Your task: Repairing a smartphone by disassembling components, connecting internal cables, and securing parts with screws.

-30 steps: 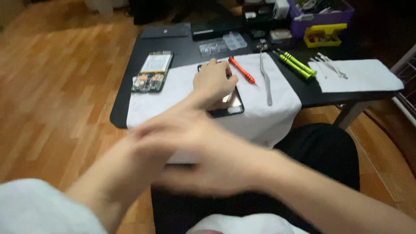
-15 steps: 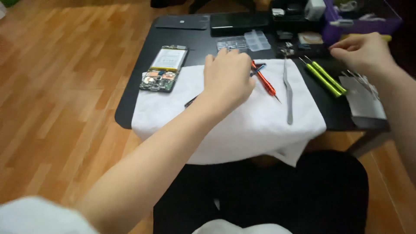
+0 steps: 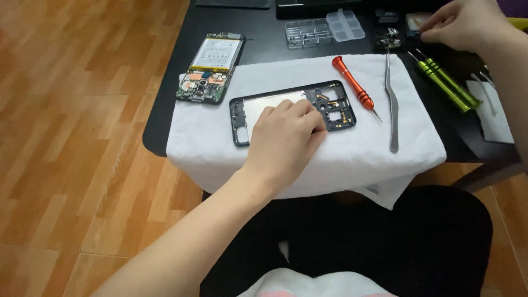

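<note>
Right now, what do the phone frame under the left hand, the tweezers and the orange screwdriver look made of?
Phone frame under the left hand: likely matte black plastic, pale inner plate, small coppery contacts. Tweezers: bare metal, judging by the even grey sheen. Orange screwdriver: glossy orange handle with grip rings, probably anodised metal, though coloured plastic is possible; thin steel-like tip.

Two green screwdrivers [image 3: 446,87], one orange screwdriver [image 3: 353,87], one tweezers [image 3: 391,104].
</note>
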